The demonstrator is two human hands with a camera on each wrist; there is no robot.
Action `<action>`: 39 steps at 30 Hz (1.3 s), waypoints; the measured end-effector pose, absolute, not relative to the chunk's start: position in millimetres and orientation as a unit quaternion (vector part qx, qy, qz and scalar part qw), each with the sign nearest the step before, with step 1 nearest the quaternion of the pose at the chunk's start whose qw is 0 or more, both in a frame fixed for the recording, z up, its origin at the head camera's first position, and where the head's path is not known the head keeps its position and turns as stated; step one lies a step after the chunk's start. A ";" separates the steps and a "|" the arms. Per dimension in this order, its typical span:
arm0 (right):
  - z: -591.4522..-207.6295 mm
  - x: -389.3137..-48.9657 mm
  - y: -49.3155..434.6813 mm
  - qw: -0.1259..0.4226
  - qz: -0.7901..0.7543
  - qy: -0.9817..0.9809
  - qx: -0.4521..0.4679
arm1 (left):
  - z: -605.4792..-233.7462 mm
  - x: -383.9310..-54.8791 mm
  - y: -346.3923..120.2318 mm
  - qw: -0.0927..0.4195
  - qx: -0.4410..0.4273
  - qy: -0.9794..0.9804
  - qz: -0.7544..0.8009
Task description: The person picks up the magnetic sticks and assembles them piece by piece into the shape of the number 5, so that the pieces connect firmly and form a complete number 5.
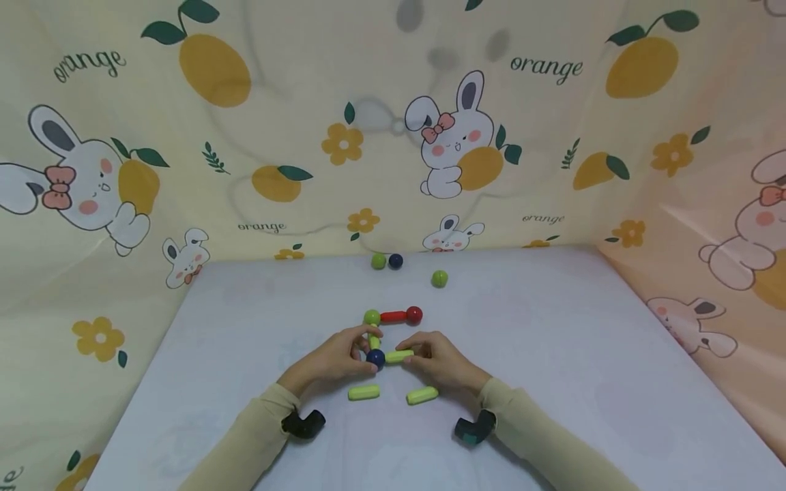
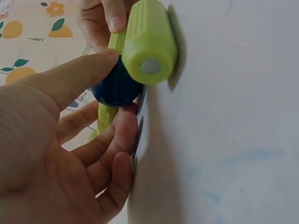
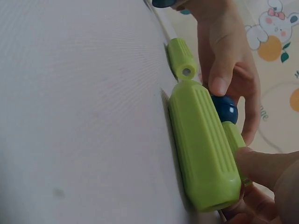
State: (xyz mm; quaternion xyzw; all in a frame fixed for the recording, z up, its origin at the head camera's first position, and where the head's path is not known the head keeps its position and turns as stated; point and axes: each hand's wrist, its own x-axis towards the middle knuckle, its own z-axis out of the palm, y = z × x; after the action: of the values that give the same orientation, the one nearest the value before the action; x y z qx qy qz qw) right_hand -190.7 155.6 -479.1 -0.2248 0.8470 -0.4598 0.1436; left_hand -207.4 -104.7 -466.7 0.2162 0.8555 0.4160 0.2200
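Dark blue is seen on the ball between the left fingers point(image 2: 126, 133), yellow-green on the grooved rod point(image 1: 399, 356) between the right fingers point(image 1: 425, 339). The same yellow-green is repeated on two loose rods point(image 1: 364, 393) point(image 1: 422, 395) on the fingers' near side. Just beyond the fingers, a green ball point(image 1: 372, 317), a red rod point(image 1: 394, 316) and a red ball point(image 1: 414, 315) are shown. Behind the fingers, beige is worn on the sleeves point(image 1: 254, 436); far past them, a cream cloth point(image 1: 307, 61) is printed with white rabbits, orange fruit and green leaves.
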 end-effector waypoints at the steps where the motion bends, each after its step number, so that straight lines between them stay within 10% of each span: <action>1: -480.2 -190.3 155.5 0.144 -0.460 0.847 -0.227 | -467.1 -206.8 -104.4 0.222 0.215 0.855 0.416; 39: -480.5 -197.1 156.0 0.146 -0.471 0.838 -0.232 | -467.6 -208.2 -103.1 0.215 0.228 0.861 0.399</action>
State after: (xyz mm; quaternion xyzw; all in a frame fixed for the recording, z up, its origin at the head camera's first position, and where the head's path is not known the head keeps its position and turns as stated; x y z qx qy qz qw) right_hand -197.1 156.0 -480.5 -0.2323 0.8381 -0.4715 0.1460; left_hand -208.2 -103.1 -467.6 0.2282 0.8615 0.3994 0.2150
